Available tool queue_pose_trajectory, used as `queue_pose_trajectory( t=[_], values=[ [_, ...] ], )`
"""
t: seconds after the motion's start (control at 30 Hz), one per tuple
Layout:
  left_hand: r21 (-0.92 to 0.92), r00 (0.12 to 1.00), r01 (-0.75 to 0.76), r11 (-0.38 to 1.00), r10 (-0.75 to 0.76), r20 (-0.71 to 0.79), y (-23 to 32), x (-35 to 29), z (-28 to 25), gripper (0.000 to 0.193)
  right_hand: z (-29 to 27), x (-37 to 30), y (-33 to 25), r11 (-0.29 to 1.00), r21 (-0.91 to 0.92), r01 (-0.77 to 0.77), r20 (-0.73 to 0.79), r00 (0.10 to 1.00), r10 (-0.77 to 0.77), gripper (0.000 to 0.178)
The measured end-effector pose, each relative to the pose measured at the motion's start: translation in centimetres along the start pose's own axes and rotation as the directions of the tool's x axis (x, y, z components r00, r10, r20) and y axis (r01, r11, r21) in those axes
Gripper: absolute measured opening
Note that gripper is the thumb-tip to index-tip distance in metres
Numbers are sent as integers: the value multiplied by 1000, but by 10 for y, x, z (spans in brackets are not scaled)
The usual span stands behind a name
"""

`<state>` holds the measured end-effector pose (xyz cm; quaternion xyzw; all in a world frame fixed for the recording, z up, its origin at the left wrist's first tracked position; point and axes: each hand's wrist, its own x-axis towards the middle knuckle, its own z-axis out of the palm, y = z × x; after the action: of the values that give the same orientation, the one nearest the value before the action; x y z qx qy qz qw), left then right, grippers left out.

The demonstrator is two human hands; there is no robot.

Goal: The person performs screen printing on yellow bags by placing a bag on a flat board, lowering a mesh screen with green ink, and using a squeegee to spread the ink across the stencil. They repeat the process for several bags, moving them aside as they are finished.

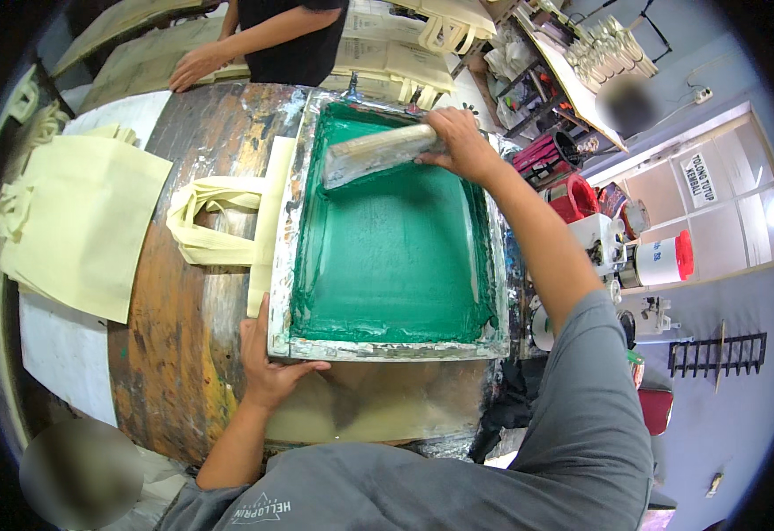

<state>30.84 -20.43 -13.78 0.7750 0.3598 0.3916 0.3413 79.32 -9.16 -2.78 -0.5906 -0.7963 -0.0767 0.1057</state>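
Grey shirt (pixel 360 487), one, nearest. Hands: two. Left hand (pixel 269 358) holds one screen frame (pixel 396 350) at its near left corner, thumb and fingers spread wide. Right hand (pixel 459 146) is closed around the right end of one squeegee (pixel 374 159), tilted over the green ink (pixel 387 265) at the frame's far side. One pale yellow bag (pixel 268 230) on the worktop (pixel 161 380) protrudes from the frame's left side. Farther left: one stack of bags (pixel 82 212), number unclear. One co-worker (pixel 290 40) stands beyond.
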Motion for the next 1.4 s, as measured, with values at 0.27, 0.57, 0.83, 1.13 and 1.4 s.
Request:
queue_pose_trajectory(
  t=[0.27, 0.57, 0.83, 1.13, 1.4],
  values=[
    [-4, 1000, 9, 1000, -9, -5, 0, -1, 0, 136, -32, 16, -8, 996, -17, -86, 31, 996, 87, 60],
    [4, 1000, 18, 1000, -18, 6, 0, 0, -2, 137, -26, 8, -11, 923, -233, -306, -96, 952, 292, 63],
    [-11, 1000, 0, 1000, 0, 10, 0, 2, -1, 137, -7, 0, -7, 886, -287, -366, -107, 931, 350, 61],
    [26, 1000, 26, 999, -27, 15, 6, 4, -4, 135, 3, 5, -13, 843, -431, -322, 81, 917, 391, 49],
    [35, 999, -14, 999, 12, 37, 13, 9, -9, 131, -5, -7, -37, 886, -381, -264, 184, 918, 352, 47]
  ],
)
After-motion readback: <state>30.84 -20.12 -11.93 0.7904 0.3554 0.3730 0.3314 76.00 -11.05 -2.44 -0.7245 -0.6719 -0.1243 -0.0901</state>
